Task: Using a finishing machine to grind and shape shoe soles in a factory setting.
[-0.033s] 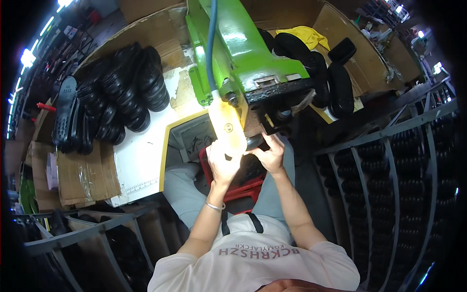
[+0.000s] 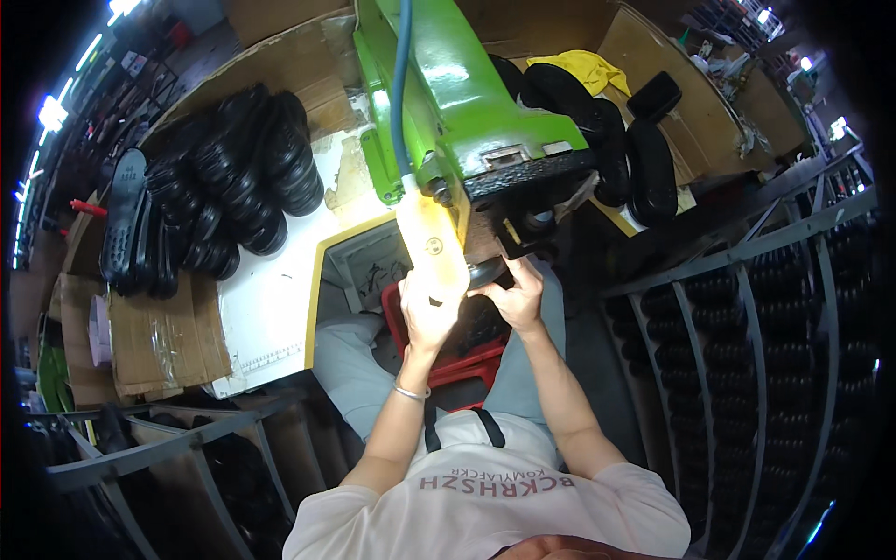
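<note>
At the head of the green machine (image 2: 495,131), a black shoe sole (image 2: 483,273) sits between my two hands, with only its dark rounded edge showing. My right hand (image 2: 518,297) pinches it from the right, thumb pointing inward and fingers raised beside the machine's black metal part. From the left, my left hand (image 2: 431,315) closes on the same piece. The bright yellow-white work lamp (image 2: 433,245) covers most of that hand's fingers, and its glare washes out the grip.
Stacked black soles (image 2: 229,173) lie on the white tabletop (image 2: 266,313) at left. More black soles (image 2: 651,173) and a yellow cloth (image 2: 588,70) are at right. Metal racks (image 2: 747,280) flank me. A red stool (image 2: 467,369) stands below my hands; a blue hose (image 2: 402,93) reaches the lamp.
</note>
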